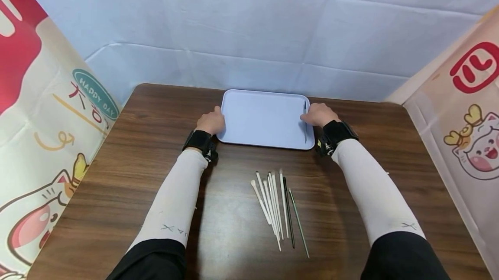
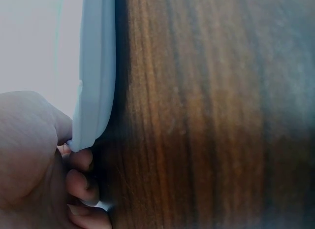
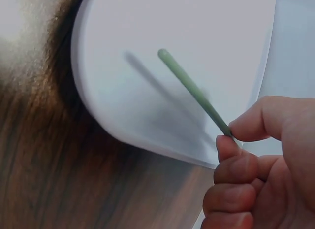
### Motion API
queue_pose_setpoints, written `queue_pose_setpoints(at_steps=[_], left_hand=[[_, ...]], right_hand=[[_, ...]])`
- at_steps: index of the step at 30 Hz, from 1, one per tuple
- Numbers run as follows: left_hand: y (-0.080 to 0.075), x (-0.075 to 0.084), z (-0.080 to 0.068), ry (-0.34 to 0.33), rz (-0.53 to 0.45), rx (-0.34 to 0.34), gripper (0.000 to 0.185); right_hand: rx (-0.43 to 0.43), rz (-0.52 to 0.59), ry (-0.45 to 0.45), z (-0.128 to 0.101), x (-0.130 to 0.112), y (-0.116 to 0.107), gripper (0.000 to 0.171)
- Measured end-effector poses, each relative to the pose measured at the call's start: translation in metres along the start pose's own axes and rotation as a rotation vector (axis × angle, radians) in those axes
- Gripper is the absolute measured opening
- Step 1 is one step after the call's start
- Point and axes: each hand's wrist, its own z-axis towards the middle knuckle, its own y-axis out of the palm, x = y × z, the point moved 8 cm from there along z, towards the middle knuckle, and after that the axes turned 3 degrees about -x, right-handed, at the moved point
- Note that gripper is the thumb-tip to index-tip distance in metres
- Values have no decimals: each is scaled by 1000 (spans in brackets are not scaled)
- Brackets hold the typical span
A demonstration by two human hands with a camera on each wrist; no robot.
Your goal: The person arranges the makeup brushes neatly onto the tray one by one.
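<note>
A pale blue tray [image 1: 265,117] lies on the dark wooden table [image 1: 156,176]. My left hand [image 1: 212,121] grips its left rim [image 2: 96,81], thumb on top and fingers [image 2: 78,182] curled underneath. At the tray's right rim [image 3: 147,66], my right hand [image 1: 319,115] pinches the end of a thin green stick [image 3: 192,88] between thumb [image 3: 261,120] and forefinger. The stick [image 1: 305,122] lies inside the tray along its right side. Several thin brushes and sticks [image 1: 277,206], mostly white with a black and a green one, lie loose on the table nearer to me.
A white cloth backdrop [image 1: 249,33] hangs behind the table. Printed cartoon banners stand at the left [image 1: 46,119] and right [image 1: 468,119] sides. Bare wood shows around the tray and the brushes.
</note>
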Motion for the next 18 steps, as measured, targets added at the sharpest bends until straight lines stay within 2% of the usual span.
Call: queue_pose_setpoints(at_steps=[11, 18], left_hand=[[-3, 2, -7, 15, 5, 6, 46], [-3, -1, -4, 5, 6, 9, 45]], right_hand=[[6, -5, 12, 6, 0, 1, 31], [12, -3, 18, 7, -2, 2, 33]])
